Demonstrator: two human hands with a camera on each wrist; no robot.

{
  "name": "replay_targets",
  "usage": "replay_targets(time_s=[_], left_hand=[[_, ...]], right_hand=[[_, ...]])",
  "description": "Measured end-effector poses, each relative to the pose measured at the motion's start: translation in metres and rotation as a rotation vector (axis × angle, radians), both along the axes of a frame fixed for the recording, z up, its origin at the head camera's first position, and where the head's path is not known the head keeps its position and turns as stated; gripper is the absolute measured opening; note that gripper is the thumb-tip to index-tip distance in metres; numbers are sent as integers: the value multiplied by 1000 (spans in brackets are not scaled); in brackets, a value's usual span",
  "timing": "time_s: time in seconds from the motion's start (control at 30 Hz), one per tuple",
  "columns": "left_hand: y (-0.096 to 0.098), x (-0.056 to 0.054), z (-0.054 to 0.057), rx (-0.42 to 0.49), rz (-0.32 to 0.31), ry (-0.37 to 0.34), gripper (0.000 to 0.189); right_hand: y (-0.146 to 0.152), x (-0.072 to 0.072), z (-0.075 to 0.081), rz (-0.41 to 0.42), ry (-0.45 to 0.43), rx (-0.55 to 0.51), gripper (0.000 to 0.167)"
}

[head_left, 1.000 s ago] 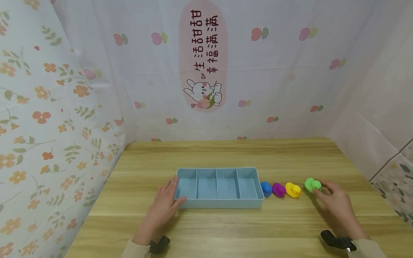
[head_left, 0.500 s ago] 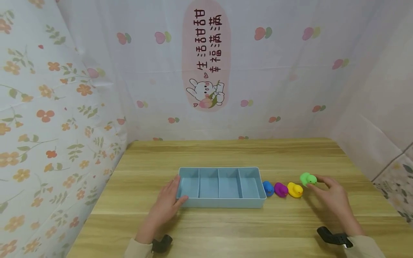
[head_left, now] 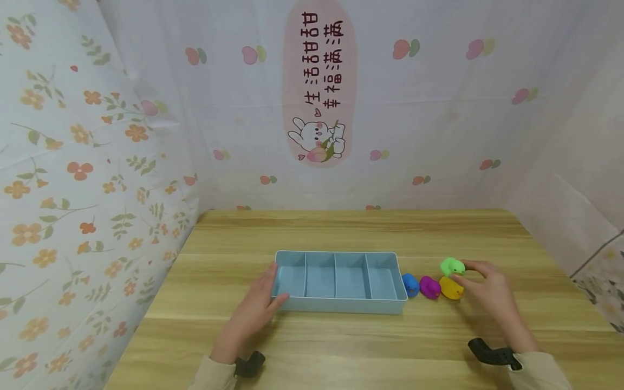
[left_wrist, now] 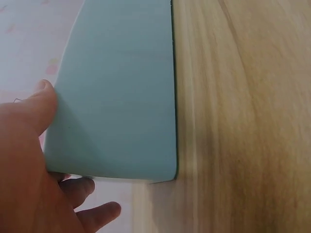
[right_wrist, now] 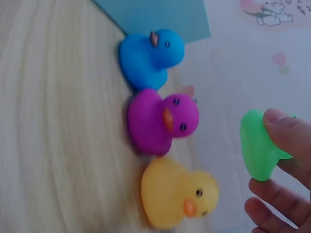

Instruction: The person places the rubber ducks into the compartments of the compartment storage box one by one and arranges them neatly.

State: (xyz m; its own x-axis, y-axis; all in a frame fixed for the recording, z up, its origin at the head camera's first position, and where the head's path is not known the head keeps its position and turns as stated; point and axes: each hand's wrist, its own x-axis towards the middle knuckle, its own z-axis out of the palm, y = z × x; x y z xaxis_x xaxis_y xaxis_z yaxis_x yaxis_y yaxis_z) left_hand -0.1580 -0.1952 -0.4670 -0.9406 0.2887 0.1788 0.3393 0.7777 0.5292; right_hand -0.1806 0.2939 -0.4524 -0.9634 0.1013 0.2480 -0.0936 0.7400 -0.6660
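My right hand [head_left: 492, 287] pinches a green toy duck [head_left: 449, 267] between thumb and fingers, raised off the table. Just below and in front of it in the head view is a yellow toy duck [head_left: 452, 289]. A purple duck [head_left: 430, 288] and a blue duck [head_left: 410, 285] continue that row leftward, the blue one beside the right end of a light blue divided box [head_left: 341, 306]. At the box's left end rests my left hand [head_left: 255, 306], fingers along the end wall. In the left wrist view its thumb [left_wrist: 46, 104] touches the box's rim.
The box has several compartments side by side, with bare floors. It stands on a wood-grain table [head_left: 312, 346]. A printed curtain [head_left: 234, 108] hangs behind the table and along both sides. A black strap device [head_left: 492, 353] is on the right wrist.
The right hand has lifted the green duck from the table and carried it left, over to the yellow duck. The left hand stays at the box's end. The head view has shifted slightly.
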Motion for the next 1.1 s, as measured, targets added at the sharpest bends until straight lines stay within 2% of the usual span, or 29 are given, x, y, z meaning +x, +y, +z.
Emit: replay_targets(time_s=[0.3,0.47,0.6,1.1], left_hand=[[-2,0,-2,62,-14,-79,75],[-2,0,-2,88,-10,-114,77],[-3,1,-2,94,-8,-115,77],[-3,0,-4,90,-20,-121,79]], right_hand=[[-22,-4,1,42,88,23,41],[-33,-7,-1,56,120,26,41],[-41,-10,-1,73,144,30,42],[-63,-12,3,77,91,-25,43]])
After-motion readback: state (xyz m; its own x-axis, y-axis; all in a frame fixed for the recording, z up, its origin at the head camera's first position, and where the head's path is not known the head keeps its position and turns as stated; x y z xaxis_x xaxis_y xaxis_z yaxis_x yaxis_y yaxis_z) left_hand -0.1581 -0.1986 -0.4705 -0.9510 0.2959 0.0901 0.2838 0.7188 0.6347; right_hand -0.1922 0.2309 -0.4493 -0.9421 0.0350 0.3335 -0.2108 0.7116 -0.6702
